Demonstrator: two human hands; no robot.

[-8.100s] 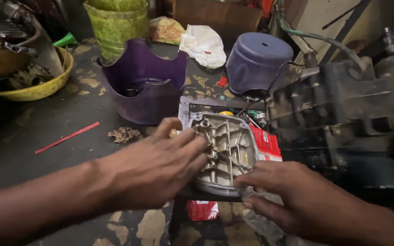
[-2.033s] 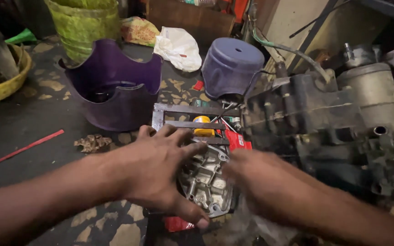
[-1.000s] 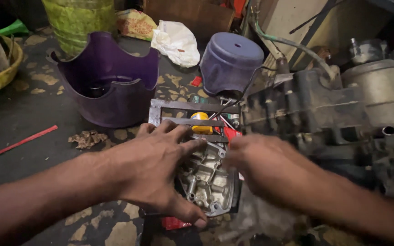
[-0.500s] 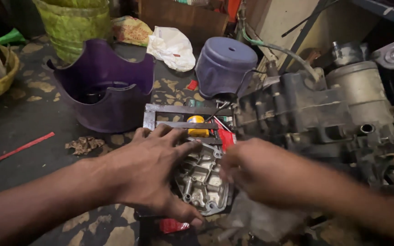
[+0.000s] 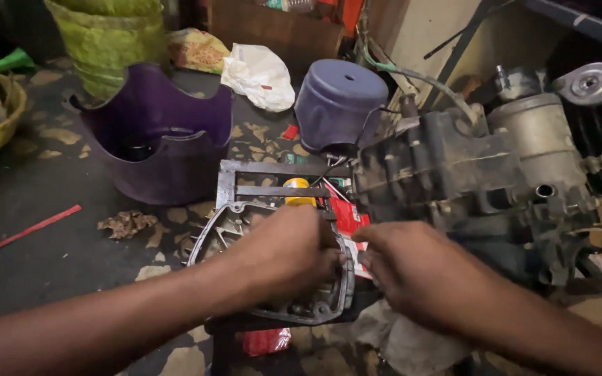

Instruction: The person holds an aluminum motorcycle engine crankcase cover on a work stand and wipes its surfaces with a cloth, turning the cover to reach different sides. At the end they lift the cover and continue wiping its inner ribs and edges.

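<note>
A: On the stand (image 5: 228, 182), what is the left hand (image 5: 288, 252) doing?

B: It lies palm down across the grey metal cover (image 5: 266, 278), fingers curled over its right edge. It looks closed on the cover, though the fingertips are hidden.

A: And the right hand (image 5: 412, 268)?

B: Just beside the left, fingers bent toward the cover's right rim and a red packet (image 5: 348, 216). I cannot tell whether it grips anything.

A: Where does the cover sit?

B: Flat on the stand, ribbed side up, right next to the engine (image 5: 475, 181).

A: Further out?

B: A yellow cylinder (image 5: 298, 186) behind the cover, a purple tub (image 5: 155, 139) to the left, an upturned blue stool (image 5: 339, 101) behind, and a red stick (image 5: 22, 233) on the floor.
</note>
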